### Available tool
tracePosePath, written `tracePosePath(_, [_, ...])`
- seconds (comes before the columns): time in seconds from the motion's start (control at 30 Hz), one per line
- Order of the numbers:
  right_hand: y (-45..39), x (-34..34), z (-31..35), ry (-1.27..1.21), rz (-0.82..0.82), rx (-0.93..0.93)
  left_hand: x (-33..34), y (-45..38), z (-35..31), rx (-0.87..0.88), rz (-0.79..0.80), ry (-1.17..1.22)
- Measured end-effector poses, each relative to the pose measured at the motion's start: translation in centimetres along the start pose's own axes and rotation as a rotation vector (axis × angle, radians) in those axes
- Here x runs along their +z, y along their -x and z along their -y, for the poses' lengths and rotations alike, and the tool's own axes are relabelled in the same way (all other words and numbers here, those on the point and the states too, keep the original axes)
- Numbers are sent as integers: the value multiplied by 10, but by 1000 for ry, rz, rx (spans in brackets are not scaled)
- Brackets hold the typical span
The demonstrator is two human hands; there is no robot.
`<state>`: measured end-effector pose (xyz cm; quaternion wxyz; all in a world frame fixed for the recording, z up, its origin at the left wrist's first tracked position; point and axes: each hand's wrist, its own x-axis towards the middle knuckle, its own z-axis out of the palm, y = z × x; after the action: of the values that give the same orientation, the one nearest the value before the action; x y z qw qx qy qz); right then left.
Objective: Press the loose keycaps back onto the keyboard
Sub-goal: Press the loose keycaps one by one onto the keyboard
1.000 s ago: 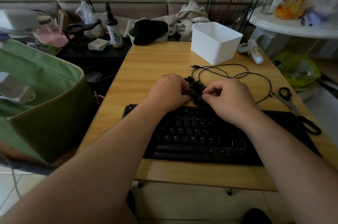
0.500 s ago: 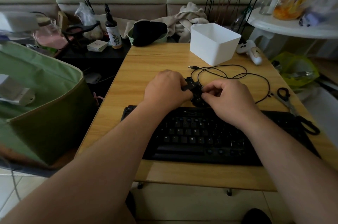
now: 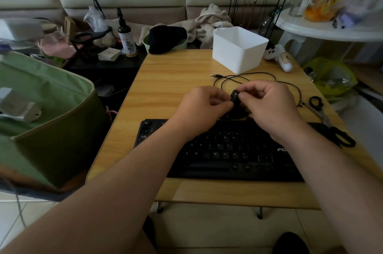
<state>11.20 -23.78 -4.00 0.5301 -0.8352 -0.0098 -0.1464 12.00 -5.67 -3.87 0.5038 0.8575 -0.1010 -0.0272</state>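
A black keyboard (image 3: 228,150) lies near the front edge of a small wooden table (image 3: 165,79). Just beyond its top row, my left hand (image 3: 204,106) and my right hand (image 3: 267,102) meet above the table and pinch one black keycap (image 3: 235,96) between their fingertips. A small dark heap of loose keycaps (image 3: 232,116) lies on the table under my hands, mostly hidden by them. My forearms cover parts of the keyboard's middle and right side.
A white plastic box (image 3: 238,48) stands at the table's back, a black cable (image 3: 248,77) loops in front of it. Black-handled scissors (image 3: 329,121) lie at the right edge, a white controller (image 3: 277,54) at back right. A green fabric bin (image 3: 41,113) stands left.
Both hands have risen slightly from the keycap heap and now hold a single keycap up between them; earlier their fingers were down among the heap.
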Motion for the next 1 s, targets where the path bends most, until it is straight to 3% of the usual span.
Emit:
tracePosePath(0.13, [8, -20, 7, 30, 95, -63, 7, 6, -11, -48, 38, 191])
tracePosePath(0.33, [33, -50, 14, 408, 168, -207, 24, 14, -20, 3, 35, 22])
tracePosePath(0.47, [43, -67, 12, 494, 142, -289, 36, 24, -32, 18, 77, 69])
tracePosePath(0.6, [49, -87, 12, 574, 231, -358, 45, 34, -40, 20, 156, 173])
tracePosePath(0.87, [52, -113, -2, 319, 312, -224, 58, 40, -44, 72, 278, 240])
tracePosePath(1.0, [50, -111, -6, 344, 288, -218, 56, 38, -42, 106, 279, 161])
